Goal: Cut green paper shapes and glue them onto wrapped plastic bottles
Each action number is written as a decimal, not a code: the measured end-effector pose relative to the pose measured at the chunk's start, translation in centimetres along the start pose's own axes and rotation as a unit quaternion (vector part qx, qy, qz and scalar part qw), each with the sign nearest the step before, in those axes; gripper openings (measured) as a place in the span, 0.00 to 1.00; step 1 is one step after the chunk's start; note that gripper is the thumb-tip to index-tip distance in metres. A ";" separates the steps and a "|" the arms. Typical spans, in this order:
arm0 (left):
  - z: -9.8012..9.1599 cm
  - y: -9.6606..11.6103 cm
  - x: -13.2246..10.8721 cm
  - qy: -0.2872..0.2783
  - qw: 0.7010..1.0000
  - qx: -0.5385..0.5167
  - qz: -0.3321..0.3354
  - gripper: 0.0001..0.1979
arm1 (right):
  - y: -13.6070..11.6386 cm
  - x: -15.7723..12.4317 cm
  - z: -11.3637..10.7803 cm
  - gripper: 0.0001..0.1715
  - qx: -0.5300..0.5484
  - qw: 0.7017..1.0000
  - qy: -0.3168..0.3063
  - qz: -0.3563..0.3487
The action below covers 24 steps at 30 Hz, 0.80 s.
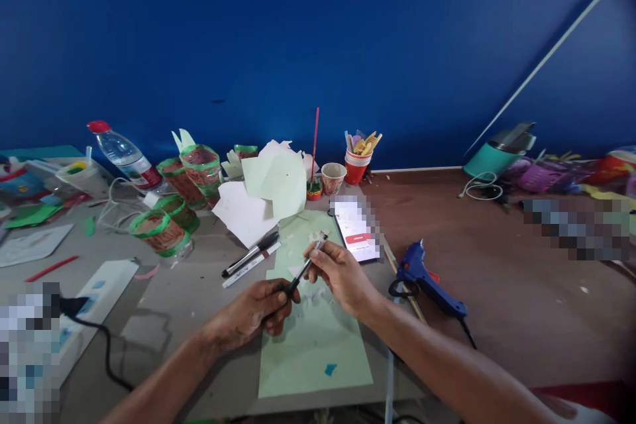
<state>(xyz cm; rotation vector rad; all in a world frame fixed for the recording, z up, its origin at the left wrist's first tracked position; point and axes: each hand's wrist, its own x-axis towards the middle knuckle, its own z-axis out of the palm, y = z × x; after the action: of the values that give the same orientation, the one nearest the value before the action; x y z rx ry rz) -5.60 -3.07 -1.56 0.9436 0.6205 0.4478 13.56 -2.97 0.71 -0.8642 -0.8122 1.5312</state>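
Both of the worker's hands are engaged on one item, a slim tool [301, 271] with a dark handle and a silvery shaft, whose exact type I cannot tell. Left hand [264, 307]: fingers wrapped closely around the dark handle. Right hand [338, 273]: narrow grip, thumb and fingers closed about the shaft toward its far end, the tip showing just beyond them. The tool is tilted, far end up and to the right, above a pale green sheet [318, 351] on the table [209, 305].

A small teal scrap [330, 369] lies on the sheet's near part. Left of the sheet, a black marker [251, 254] and a white marker [252, 265] lie side by side. Beyond the hands, a lit phone [354, 228] rests near a patterned paper cup [333, 179]. Cut pale paper [275, 182] stands heaped left of that cup. A blue glue gun [430, 281] lies to the right of the right forearm. At far left, a clear bottle with a red cap [130, 160] leans at an angle.
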 end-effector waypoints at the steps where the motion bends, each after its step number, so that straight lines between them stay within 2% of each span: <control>1: -0.1 -0.1 -0.1 0.001 1.000 -0.007 -0.010 0.17 | -0.1 0.2 -0.1 0.16 0.010 1.000 0.010 0.004; 5: -0.5 -0.2 -0.1 0.022 1.000 -0.014 -0.011 0.16 | -0.7 0.9 -1.1 0.16 0.053 0.996 0.065 0.000; 11: -0.8 0.0 0.2 0.086 0.995 -0.031 0.036 0.17 | -0.4 1.0 -1.7 0.15 0.105 0.991 0.071 0.034; 13: -1.0 0.1 0.2 0.107 0.993 0.000 0.056 0.18 | -0.2 1.0 -1.8 0.15 0.119 0.990 0.070 0.036; 15: -1.3 0.3 0.2 0.148 0.981 0.089 0.092 0.17 | -0.3 1.0 -1.9 0.14 0.132 0.988 0.063 0.040; 17: -1.7 0.5 0.1 0.201 0.940 0.243 0.129 0.14 | -0.6 1.1 -2.1 0.14 0.152 0.986 0.057 0.041; 20: -2.3 0.7 -0.2 0.247 0.828 0.473 0.171 0.11 | -1.5 1.0 -2.1 0.13 0.197 0.978 0.049 0.045; 22: -2.6 0.7 -0.3 0.237 0.768 0.562 0.196 0.13 | -1.8 0.8 -2.0 0.11 0.227 0.971 0.029 0.066; 24: -2.8 0.6 -0.4 0.205 0.733 0.615 0.206 0.15 | -1.6 0.6 -1.8 0.09 0.251 0.963 0.009 0.097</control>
<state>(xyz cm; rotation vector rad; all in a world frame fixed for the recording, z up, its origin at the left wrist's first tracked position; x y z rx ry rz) -7.80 -1.27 -2.15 2.3345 1.1574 0.6489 15.86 -2.15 1.17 -0.5885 -0.3000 1.7912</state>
